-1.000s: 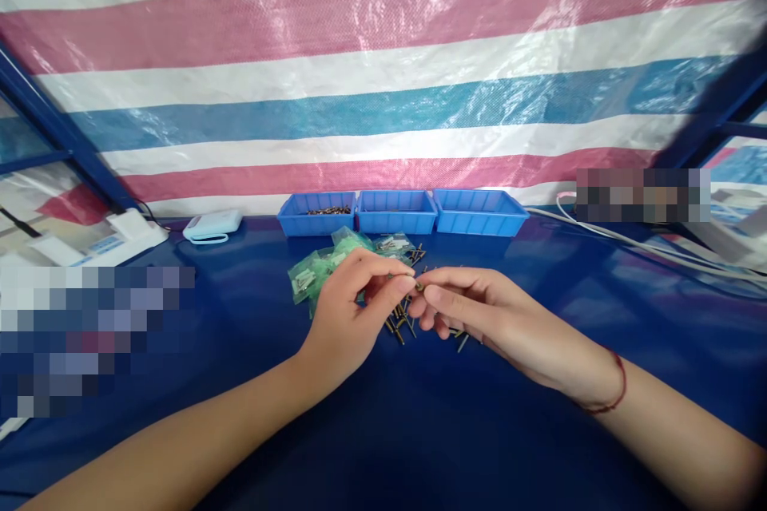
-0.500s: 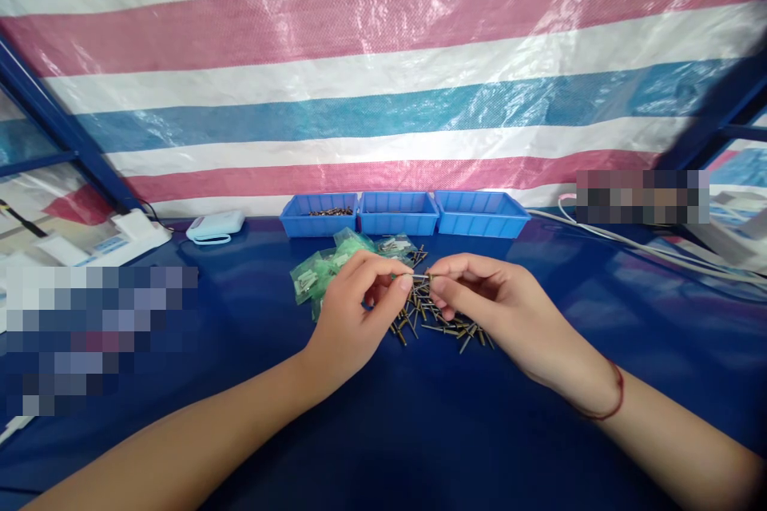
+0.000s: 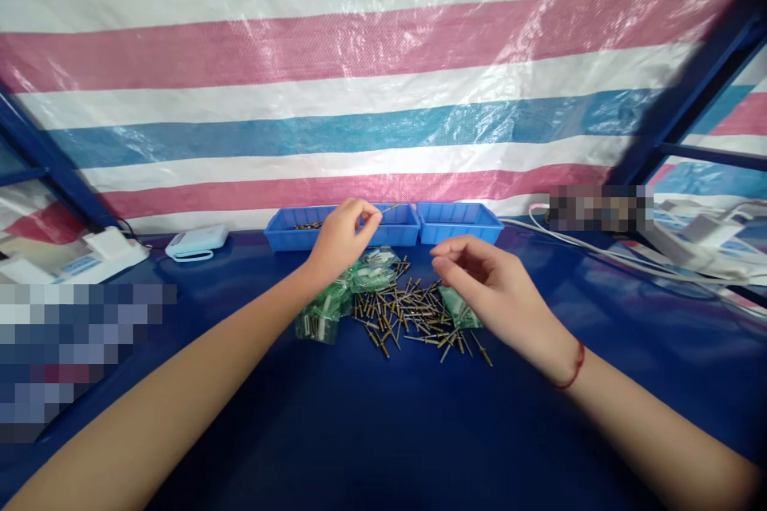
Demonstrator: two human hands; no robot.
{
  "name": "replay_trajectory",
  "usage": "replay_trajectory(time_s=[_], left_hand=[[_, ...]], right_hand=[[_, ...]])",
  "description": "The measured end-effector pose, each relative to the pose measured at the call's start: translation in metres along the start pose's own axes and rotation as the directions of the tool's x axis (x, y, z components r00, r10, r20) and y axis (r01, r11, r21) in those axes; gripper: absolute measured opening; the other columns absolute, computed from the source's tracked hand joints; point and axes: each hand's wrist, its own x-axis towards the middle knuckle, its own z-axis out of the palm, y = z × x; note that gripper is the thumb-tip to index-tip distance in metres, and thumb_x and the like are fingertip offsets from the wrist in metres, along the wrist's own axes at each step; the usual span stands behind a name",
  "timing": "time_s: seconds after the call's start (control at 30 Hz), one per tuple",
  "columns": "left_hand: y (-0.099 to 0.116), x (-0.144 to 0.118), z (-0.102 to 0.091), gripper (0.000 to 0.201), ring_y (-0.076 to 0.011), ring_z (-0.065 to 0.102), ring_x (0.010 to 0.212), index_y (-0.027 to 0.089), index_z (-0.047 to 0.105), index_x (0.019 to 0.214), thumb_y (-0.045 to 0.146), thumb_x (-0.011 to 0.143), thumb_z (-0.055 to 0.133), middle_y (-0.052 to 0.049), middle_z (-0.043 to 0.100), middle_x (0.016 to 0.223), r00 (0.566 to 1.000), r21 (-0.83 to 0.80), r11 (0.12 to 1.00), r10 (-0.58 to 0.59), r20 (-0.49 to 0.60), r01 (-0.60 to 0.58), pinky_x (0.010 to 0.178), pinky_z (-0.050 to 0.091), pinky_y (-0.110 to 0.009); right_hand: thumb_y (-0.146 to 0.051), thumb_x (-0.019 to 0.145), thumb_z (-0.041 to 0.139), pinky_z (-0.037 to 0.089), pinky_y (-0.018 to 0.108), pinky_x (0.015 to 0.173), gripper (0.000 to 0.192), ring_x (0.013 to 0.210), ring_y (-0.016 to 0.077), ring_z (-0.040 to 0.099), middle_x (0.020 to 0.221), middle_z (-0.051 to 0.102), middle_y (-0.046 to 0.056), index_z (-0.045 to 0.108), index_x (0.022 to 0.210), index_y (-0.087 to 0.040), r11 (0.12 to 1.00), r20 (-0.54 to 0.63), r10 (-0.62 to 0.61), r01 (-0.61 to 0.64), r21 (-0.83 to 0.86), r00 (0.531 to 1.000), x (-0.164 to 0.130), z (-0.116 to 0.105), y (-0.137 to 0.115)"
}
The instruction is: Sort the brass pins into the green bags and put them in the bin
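Head view: left hand (image 3: 341, 238) pinches one thin rivet (image 3: 391, 209) at its fingertips, raised over the blue bins (image 3: 455, 222). Right hand (image 3: 494, 287) hangs loosely open, holding nothing, above the loose rivet pile (image 3: 407, 319) and green packets (image 3: 320, 318) lying on the blue table (image 3: 383, 431).

No legible text, labels or numbers anywhere in view.
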Motion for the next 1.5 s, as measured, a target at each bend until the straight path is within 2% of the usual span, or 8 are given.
replay_trajectory(time_s=[0.07,0.13,0.23,0.33,0.57,0.93,1.23,1.5], left_hand=[[-0.014,0.017,0.007,0.008,-0.0193,0.057,0.082,0.017,0.065,0.086,0.02,0.087,0.057,-0.005,0.06,0.085,1.0,0.051,0.999,-0.008,0.021,0.007,0.077,0.045,-0.034],[-0.018,0.02,0.012,0.012,-0.0221,0.057,0.085,0.016,0.067,0.094,0.022,0.085,0.061,-0.006,0.06,0.086,0.998,0.09,0.996,-0.012,0.058,0.007,0.078,0.045,-0.037],[-0.008,0.004,0.01,0.024,-0.0221,0.058,0.083,0.016,0.066,0.107,0.026,0.087,0.058,-0.006,0.06,0.088,0.992,0.107,0.994,0.004,0.128,-0.018,0.076,0.046,-0.038],[0.011,-0.026,0.003,0.022,-0.0196,0.059,0.082,0.019,0.067,0.106,0.027,0.089,0.055,-0.005,0.062,0.089,0.979,0.088,0.994,0.046,0.198,-0.064,0.075,0.048,-0.035],[0.031,-0.064,-0.007,0.02,-0.0196,0.061,0.086,0.02,0.067,0.1,0.017,0.09,0.05,-0.005,0.065,0.091,0.968,0.012,0.997,0.073,0.24,-0.078,0.078,0.049,-0.035],[0.032,-0.072,-0.007,0.018,-0.019,0.061,0.087,0.02,0.067,0.094,0.015,0.089,0.051,-0.003,0.068,0.091,0.977,-0.072,0.997,0.052,0.208,-0.038,0.079,0.049,-0.035],[0.037,-0.073,-0.007,0.019,-0.0185,0.062,0.087,0.022,0.067,0.094,0.014,0.088,0.052,-0.002,0.068,0.091,0.982,-0.104,0.994,0.05,0.181,-0.032,0.08,0.049,-0.036],[0.047,-0.073,-0.008,0.016,-0.0168,0.062,0.074,0.022,0.068,0.098,0.02,0.084,0.061,-0.001,0.07,0.087,0.972,-0.147,0.981,-0.093,0.216,0.126,0.07,0.05,-0.031]], right_hand=[[-0.026,0.086,0.054,0.047,0.029,0.063,0.013,0.066,0.0153,0.058,0.075,0.065,0.003,0.064,0.083,-0.018,0.974,0.124,-0.037,0.063,-0.218,0.992,0.004,-0.004,0.009],[-0.019,0.086,0.051,0.048,0.035,0.073,0.017,0.077,0.0198,0.06,0.085,0.068,0.006,0.068,0.088,-0.018,0.885,0.245,-0.086,0.187,-0.427,0.966,0.005,-0.005,0.019],[-0.016,0.089,0.045,0.045,0.041,0.083,0.027,0.09,0.0246,0.058,0.1,0.069,0.009,0.068,0.103,-0.018,0.735,0.339,-0.161,0.341,-0.585,0.927,0.007,-0.002,0.036],[-0.021,0.092,0.042,0.044,0.043,0.083,0.03,0.092,0.0256,0.057,0.105,0.069,0.009,0.067,0.11,-0.02,0.684,0.36,-0.144,0.356,-0.637,0.922,0.011,0.005,0.049],[-0.025,0.091,0.046,0.042,0.039,0.078,0.024,0.089,0.0245,0.057,0.098,0.069,0.007,0.07,0.089,-0.021,0.734,0.342,-0.015,0.243,-0.634,0.939,0.017,0.013,0.053],[-0.022,0.085,0.051,0.042,0.04,0.084,0.015,0.09,0.0238,0.057,0.092,0.068,0.007,0.066,0.083,-0.02,0.783,0.364,0.003,0.224,-0.58,0.931,0.013,0.015,0.043],[-0.025,0.086,0.048,0.043,0.039,0.08,0.017,0.087,0.0236,0.059,0.088,0.07,0.005,0.065,0.084,-0.022,0.822,0.295,0.041,0.135,-0.553,0.955,0.011,0.013,0.037],[-0.039,0.09,0.048,0.043,0.031,0.066,0.025,0.073,0.0185,0.059,0.083,0.068,0.004,0.063,0.084,-0.021,0.958,0.244,0.014,0.057,-0.282,0.97,0.005,0.003,0.01]])
